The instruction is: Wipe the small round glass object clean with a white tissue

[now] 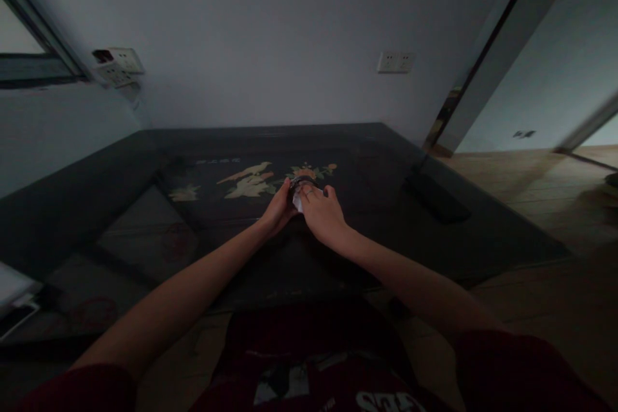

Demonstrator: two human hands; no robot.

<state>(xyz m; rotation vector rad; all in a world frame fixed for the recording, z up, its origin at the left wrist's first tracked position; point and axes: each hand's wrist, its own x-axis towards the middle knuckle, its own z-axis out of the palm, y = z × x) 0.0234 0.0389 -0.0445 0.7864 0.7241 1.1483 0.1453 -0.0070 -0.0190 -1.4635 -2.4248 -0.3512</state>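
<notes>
Over the middle of the dark glossy table (376, 232), both my hands meet at one small, dark, shiny, rounded object (303, 179). Its kind is hard to make out in the dim light. My left hand (279, 208) grips it from the left side, thumb up along its edge. A crumpled white tissue (297, 202) is pressed against the object by my right hand (322, 209), whose fingers are bent over it. The palm and fingers cover most of the tissue and the object's lower part.
A flat dark oblong thing (437, 196) lies on the table's right side. Printed birds (248, 183) and flowers decorate the tabletop. White items (17, 296) sit at the left edge. Wall sockets (396, 62) and a plugged-in adapter (116, 67) are on the wall behind.
</notes>
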